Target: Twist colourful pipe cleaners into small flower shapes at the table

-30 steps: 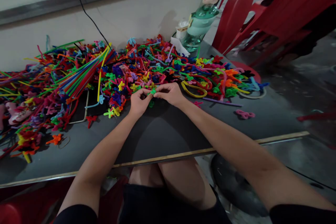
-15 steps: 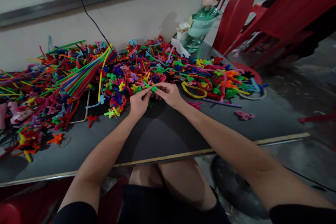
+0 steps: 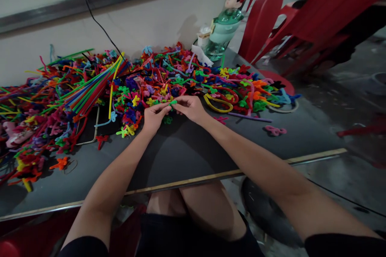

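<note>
My left hand [image 3: 154,115] and my right hand [image 3: 190,108] meet over the dark table [image 3: 181,156], fingertips pinched together on a small green pipe-cleaner piece [image 3: 173,103]. Another green twisted piece [image 3: 167,120] lies on the table just below them. Directly behind my hands spreads a big heap of coloured pipe-cleaner shapes [image 3: 181,80]. A bundle of straight pipe cleaners [image 3: 93,86] lies slanted to the left of my left hand.
A green bottle with a cartoon-figure top [image 3: 224,28] stands at the back by the wall. Red plastic chairs [image 3: 271,20] are stacked at the right. A pink twisted piece [image 3: 275,130] and an orange one [image 3: 60,163] lie apart. The table's front edge [image 3: 211,176] runs above my knees.
Both hands stay pinched on the green piece, working it slightly; the view has shifted a little, so everything sits slightly further left in the picture.
</note>
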Demonstrator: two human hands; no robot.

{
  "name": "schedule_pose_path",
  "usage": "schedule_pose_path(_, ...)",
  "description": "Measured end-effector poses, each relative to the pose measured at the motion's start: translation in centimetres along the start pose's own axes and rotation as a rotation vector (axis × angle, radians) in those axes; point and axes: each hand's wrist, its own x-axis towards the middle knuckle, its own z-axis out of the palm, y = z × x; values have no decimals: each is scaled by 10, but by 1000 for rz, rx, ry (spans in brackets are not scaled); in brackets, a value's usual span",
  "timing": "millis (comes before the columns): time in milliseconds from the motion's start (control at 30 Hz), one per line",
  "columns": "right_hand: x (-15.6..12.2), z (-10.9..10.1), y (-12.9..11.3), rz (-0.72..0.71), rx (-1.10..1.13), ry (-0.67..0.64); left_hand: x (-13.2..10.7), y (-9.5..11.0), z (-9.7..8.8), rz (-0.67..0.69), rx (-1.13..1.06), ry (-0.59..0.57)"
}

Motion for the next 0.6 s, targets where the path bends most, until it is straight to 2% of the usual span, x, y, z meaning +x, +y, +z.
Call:
schedule_pose_path(67, 0, 0, -2, 25, 14, -27, 0, 0, 0, -36, -52, 1)
schedule_pose_path(233, 1, -4, -5, 136, 148, -109, 2, -3, -1, -111, -217, -102)
schedule_pose_path(367, 1, -7, -5, 158, 141, -173, 1, 0, 0, -129, -202, -75)
schedule_pose_path(600, 0, -8, -6, 113, 68, -223, -3, 7, 2, -158, -135, -52)
